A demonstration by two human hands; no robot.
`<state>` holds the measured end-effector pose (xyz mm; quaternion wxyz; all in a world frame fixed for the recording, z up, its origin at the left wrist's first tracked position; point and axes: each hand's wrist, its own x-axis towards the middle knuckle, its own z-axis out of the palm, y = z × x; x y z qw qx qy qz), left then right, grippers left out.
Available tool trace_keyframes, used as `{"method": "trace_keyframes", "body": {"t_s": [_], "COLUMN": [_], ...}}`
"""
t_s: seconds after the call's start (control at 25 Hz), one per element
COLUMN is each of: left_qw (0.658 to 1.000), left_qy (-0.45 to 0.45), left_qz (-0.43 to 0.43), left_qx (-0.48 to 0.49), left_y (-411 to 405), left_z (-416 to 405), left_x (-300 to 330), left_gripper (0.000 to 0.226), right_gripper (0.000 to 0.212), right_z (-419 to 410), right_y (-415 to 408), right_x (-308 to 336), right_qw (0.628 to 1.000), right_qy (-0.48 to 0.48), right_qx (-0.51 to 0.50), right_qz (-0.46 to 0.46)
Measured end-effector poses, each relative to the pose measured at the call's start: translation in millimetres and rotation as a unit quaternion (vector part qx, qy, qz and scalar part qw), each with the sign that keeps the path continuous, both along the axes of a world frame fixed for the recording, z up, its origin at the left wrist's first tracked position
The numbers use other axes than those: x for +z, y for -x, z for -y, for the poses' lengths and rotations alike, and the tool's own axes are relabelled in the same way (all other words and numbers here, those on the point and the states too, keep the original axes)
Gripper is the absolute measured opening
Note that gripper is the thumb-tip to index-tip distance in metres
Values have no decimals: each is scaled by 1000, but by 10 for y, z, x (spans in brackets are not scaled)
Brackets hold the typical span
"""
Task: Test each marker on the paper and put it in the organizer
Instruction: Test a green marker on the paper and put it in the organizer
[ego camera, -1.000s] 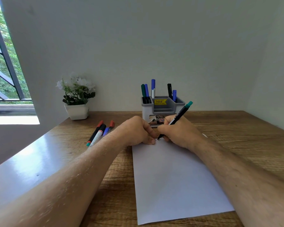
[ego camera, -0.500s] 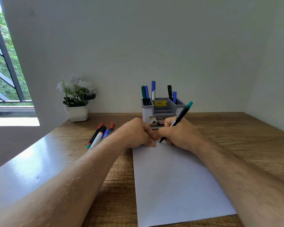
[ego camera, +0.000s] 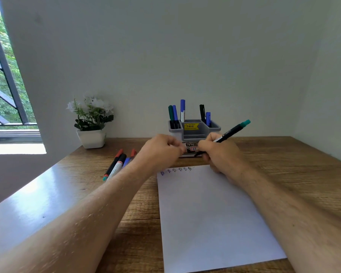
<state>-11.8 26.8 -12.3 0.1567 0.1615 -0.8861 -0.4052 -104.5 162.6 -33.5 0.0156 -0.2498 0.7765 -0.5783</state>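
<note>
My right hand (ego camera: 220, 154) grips a black marker (ego camera: 230, 131) with a teal end, tilted up to the right, its tip held just above the table in front of the grey organizer (ego camera: 215, 128). My left hand (ego camera: 161, 150) hovers beside that tip with fingers curled and pinched, apparently on the marker's cap, which is mostly hidden and blurred. The white paper (ego camera: 209, 213) lies under both wrists and has a row of small scribbles (ego camera: 180, 169) along its top edge. Several markers stand in the organizer. Loose markers (ego camera: 117, 164) lie on the table to the left.
A white pot with a flowering plant (ego camera: 91, 123) stands at the back left by the wall. The wooden table (ego camera: 293, 174) runs to the wall behind the organizer. A window (ego camera: 2, 85) is at the far left.
Both hands have lifted off the paper toward the organizer, uncovering the scribbles at its top edge. The marker tip has left the paper, and the two hands have drawn slightly apart.
</note>
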Motion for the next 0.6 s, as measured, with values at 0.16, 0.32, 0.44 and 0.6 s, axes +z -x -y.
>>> {"method": "trace_keyframes", "body": {"t_s": [0.16,0.32,0.44,0.6], "left_qw": [975,940,917,900], "left_qy": [-177,-250,-305,-348], "left_qz": [-135,-231,-257,-262], "left_qx": [19,-5,-12,-7], "left_y": [-100,-81,-8,34], "left_z": [-21,23,58,75], "left_x": [88,52,10,-39], "left_gripper": [38,37,27,24], "right_gripper": [22,15,13,14], "right_z": [-12,-20,-24,-7], "right_y": [-46,-58,-63,-76], "right_x": [96,122,120,128], "right_qw": [983,968,952,938], "right_qy": [148,201,245,283], "right_qx": [68,98,123,141], "right_qz": [84,111,136,142]}}
